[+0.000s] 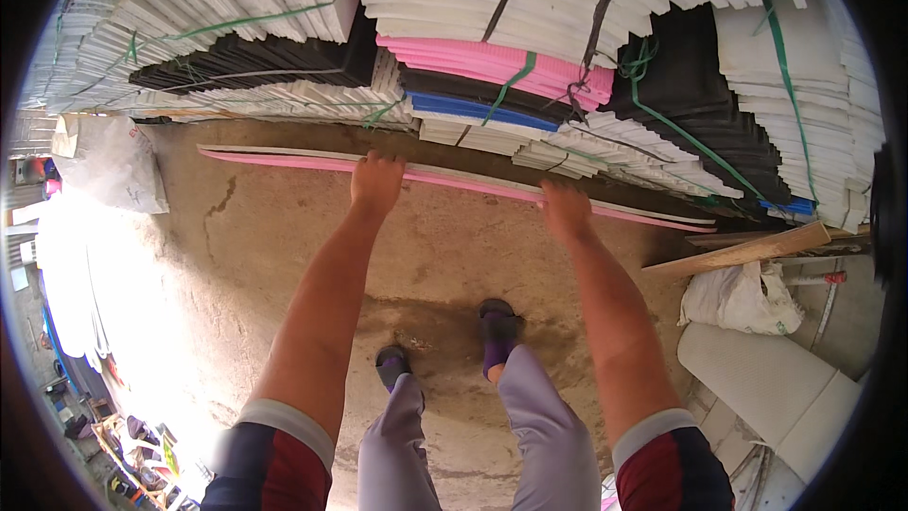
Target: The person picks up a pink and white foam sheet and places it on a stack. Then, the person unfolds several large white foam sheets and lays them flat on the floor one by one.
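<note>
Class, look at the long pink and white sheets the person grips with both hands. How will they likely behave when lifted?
The pink and white sheets look like thin foam, so probably light for their length. The left hand and right hand grip near the middle, so the long free ends may droop. They seem floppy rather than stiff, and edges could dent easily.

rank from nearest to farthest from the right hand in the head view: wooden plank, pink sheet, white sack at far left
1. pink sheet: under the right hand, in its grip.
2. wooden plank: to its right, leaning on the ground.
3. white sack: far left, beyond the left hand.
</note>
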`<state>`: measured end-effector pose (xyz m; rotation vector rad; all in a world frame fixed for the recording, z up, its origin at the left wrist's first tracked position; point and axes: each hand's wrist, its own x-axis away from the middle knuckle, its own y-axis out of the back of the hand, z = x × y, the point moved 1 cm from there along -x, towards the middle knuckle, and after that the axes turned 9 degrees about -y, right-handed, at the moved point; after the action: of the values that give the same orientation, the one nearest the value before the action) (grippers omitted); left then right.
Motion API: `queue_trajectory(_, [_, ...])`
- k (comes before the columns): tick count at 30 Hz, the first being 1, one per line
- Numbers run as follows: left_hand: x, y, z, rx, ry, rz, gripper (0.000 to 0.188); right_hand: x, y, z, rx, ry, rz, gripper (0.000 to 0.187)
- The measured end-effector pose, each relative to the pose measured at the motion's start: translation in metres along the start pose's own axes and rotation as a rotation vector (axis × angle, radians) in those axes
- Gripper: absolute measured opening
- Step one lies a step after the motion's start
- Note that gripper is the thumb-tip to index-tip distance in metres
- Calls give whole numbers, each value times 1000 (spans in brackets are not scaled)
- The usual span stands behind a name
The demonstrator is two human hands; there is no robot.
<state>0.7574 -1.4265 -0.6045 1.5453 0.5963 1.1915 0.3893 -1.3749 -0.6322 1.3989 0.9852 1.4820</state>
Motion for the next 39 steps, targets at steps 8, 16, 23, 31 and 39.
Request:
queue_trajectory(8, [-19, -16, -4, 348, 49, -161, 75, -24, 2, -11, 121, -109, -107, 48])
queue_trajectory(16, [18, -32, -15, 544, 77, -222, 91, -10, 16, 3, 96, -363, -199, 74])
queue_trajectory(23, [102, -10, -39, 759, 242, 38, 85, 43, 48, 51, -32, -416, -43, 77])
queue_trajectory(31, [250, 18, -66, 1146, 389, -7, 66, 145, 63, 114, -72, -169, 3, 69])
queue_trajectory(39, [483, 88, -79, 1357, 924, 66, 41, 318, 180, 303, -126, 84, 622, 29])
